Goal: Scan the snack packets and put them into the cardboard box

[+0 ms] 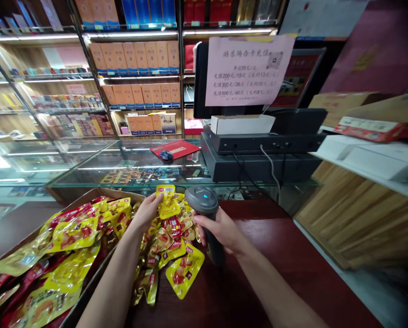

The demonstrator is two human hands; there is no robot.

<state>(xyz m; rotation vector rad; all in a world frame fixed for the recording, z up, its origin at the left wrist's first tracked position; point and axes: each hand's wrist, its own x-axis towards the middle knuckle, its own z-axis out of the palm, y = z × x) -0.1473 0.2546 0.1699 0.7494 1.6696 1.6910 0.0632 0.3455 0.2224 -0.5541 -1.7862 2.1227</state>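
Here at the shop counter, the left hand [145,210] is closed on a shiny yellow-and-red foil snack packet [167,203], holding it up at the fingertips, and right beside it the right hand [220,230] is wrapped tight around the grip of a black handheld barcode scanner [205,214], its rounded grey head showing a small blue light and tipped toward that packet! Below them, a heap of loose yellow foil packets [169,255] sprawls across the dark red counter top [286,255], and plenty more fill a brown cardboard box [115,193] on the left. Just beyond, a glass display case [128,164] carries a red mouse pad [174,149] with a black computer mouse [166,156] on it, while a pink paper notice [248,70] covers a black computer monitor [200,82], and shelves of boxed goods [133,57] line the back wall.
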